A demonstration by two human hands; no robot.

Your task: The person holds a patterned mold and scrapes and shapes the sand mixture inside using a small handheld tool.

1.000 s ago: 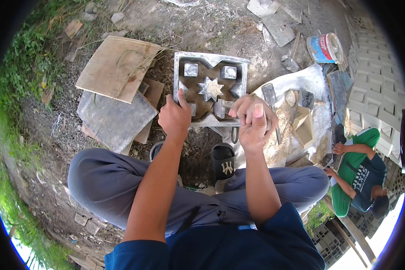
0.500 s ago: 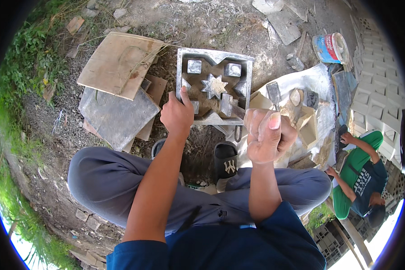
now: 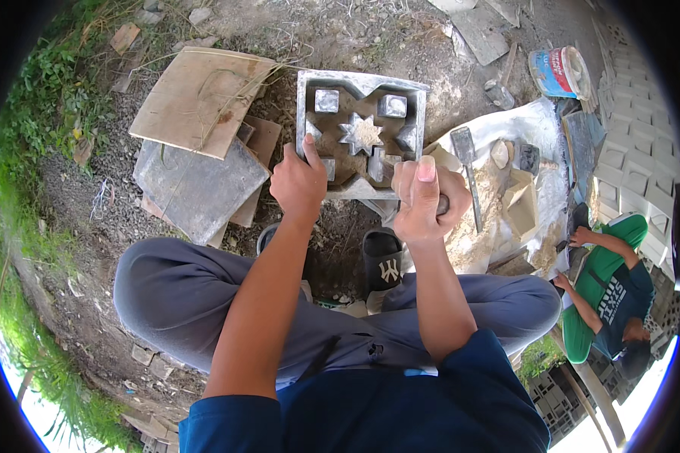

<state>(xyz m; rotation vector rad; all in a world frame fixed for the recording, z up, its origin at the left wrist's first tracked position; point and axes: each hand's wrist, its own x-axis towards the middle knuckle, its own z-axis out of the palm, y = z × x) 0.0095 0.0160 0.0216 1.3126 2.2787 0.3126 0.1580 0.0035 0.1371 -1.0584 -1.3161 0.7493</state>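
Note:
A square grey metal block mould (image 3: 364, 192) lies on the ground in front of me, with a star-shaped core and several square cores standing inside it. My left hand (image 3: 298, 178) is closed on its left wall, thumb over the rim. My right hand (image 3: 429, 198) is wrapped round the handle of a flat paintbrush (image 3: 390, 165) at the mould's near right corner. The brush head reaches inside, by the near right core. My fingers hide most of the handle; only its rounded end shows.
Boards and slabs (image 3: 196, 189) are stacked at the left. On the right, a white sheet (image 3: 536, 132) carries sandy material, a flat-bladed tool (image 3: 465, 147) and an open carton (image 3: 520, 202). A paint bucket (image 3: 559, 72) stands beyond. A co-worker (image 3: 616, 291) crouches at far right.
My right hand has moved left and slightly away from me, taking the paintbrush further into the mould's near right corner. My left hand keeps its hold on the left wall.

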